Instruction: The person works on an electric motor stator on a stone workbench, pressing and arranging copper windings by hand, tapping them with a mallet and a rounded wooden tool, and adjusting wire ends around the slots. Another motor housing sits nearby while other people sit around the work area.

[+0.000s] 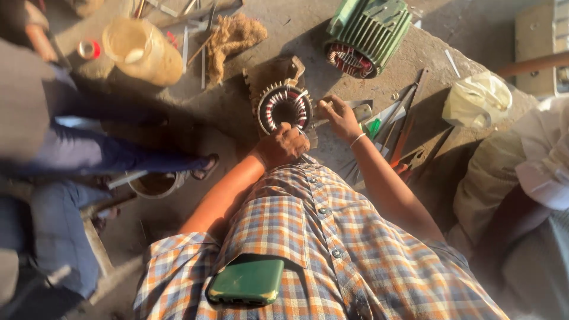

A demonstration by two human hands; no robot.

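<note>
A round motor stator (285, 108) with red and white windings stands on the concrete bench in front of me. My left hand (282, 144) is closed on its lower rim. At the stator's right side, my right hand (339, 117) pinches a small thin piece whose kind I cannot tell. A thin bangle sits on my right wrist. My checked shirt fills the lower view, with a green phone (246, 282) in its chest pocket.
A green finned motor housing (366, 32) lies at the back. Several hand tools (398, 133) lie right of my hand, near a white plastic bag (477, 99). A yellowish jar (142, 50), a rope bundle (234, 37) and a seated person's legs (89, 154) are at the left.
</note>
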